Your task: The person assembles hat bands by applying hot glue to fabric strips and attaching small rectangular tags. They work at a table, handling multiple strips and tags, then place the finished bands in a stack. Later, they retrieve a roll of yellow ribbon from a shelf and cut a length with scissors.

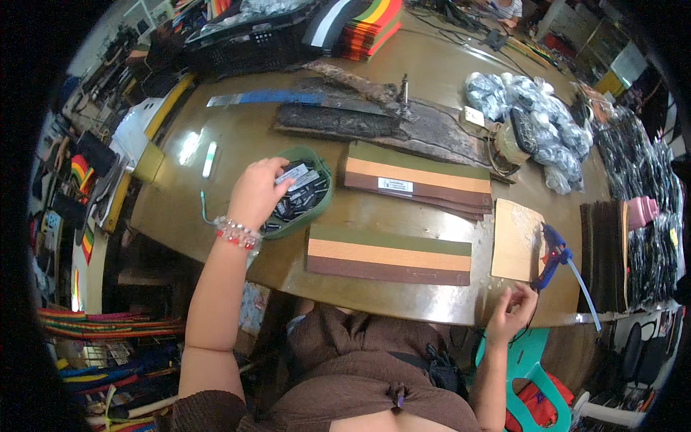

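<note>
My left hand [258, 189] reaches over the rim of a green oval fabric basket [325, 196], thumb and fingers apart at the small black and white labels [296, 193] heaped in it. No label is plainly gripped. My right hand [512, 311] hovers at the table's front edge, its fingers loosely curled and apart with nothing visible in them. It is just below a blue cloth-wrapped object [554, 255]. In front of me lies a striped panel [389, 261] in green, tan and brown. Behind it, a stack of similar panels [417, 173] carries a white label [395, 186] on top.
A tan sheet [512, 245] lies right of the panels. Farther back are a worn dark board [338, 122], a blue-marked ruler [266, 97] and plastic-wrapped bundles [554, 137]. A white marker-like stick [209, 160] lies left of the basket. Dark stacked pieces [603, 255] stand right.
</note>
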Available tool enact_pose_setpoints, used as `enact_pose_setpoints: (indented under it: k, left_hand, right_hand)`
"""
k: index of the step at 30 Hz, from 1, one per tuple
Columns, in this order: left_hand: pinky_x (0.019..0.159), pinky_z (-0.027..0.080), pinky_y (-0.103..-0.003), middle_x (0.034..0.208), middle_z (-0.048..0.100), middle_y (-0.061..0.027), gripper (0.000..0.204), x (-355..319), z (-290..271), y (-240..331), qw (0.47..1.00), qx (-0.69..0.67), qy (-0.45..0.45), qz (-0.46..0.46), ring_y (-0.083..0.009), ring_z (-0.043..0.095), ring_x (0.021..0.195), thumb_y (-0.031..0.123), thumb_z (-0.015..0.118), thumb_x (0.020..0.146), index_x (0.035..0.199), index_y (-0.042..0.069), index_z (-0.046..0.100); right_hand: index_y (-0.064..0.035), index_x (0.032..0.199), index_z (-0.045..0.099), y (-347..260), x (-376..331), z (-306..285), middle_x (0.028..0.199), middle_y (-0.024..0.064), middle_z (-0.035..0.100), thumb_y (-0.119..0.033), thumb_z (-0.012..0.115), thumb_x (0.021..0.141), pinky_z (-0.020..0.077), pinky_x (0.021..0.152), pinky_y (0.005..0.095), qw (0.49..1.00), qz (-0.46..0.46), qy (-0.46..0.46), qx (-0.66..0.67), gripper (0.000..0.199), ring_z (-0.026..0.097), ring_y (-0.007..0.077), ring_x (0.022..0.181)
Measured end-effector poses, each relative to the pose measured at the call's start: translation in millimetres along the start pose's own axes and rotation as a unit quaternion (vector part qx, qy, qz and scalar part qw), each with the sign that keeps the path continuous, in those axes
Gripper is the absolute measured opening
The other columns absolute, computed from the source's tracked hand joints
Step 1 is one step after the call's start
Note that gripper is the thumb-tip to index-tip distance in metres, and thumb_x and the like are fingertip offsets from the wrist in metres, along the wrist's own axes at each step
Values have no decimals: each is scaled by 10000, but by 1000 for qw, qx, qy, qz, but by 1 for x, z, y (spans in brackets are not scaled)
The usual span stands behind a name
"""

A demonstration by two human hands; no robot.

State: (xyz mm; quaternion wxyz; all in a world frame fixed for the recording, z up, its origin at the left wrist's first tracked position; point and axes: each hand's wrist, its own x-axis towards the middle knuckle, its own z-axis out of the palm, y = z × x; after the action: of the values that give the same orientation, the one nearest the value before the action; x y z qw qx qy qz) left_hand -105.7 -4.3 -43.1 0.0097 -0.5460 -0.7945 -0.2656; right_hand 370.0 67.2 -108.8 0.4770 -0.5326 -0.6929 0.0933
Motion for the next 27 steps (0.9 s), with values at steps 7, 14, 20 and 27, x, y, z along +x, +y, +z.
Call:
enact_pose_setpoints:
  k: [7,14,20,27]
  left_hand:
    - [730,507,-376,847,651,-134,201,9,8,-7,997,-43,-40,-52,-274,628,769,105,710,762,934,7,673]
    - [706,521,-345,877,665,-139,231,13,6,-13,995,-81,-34,-42,-244,650,745,84,699,764,977,3,659]
    - [667,514,-325,819,667,-111,227,17,5,-9,994,-65,-68,-56,-214,645,721,68,693,780,977,-28,632]
    - [640,523,-222,879,634,-36,137,-18,-9,71,810,-563,-121,-111,-95,640,753,94,648,886,992,28,594]
  right_hand:
    - [14,950,578,-16,6,4,872,79,525,-59,616,868,416,677,291,999,22,-22,-17,116,494,181,751]
    - [15,950,588,-12,4,4,878,81,533,-48,601,872,424,656,280,999,19,-28,4,101,509,170,749]
    - [11,934,597,-9,4,1,885,73,535,-35,591,876,421,655,261,999,22,-23,24,74,503,156,745]
    - [13,927,616,-54,2,1,898,63,580,-25,627,870,448,733,238,966,118,-65,219,69,544,131,808]
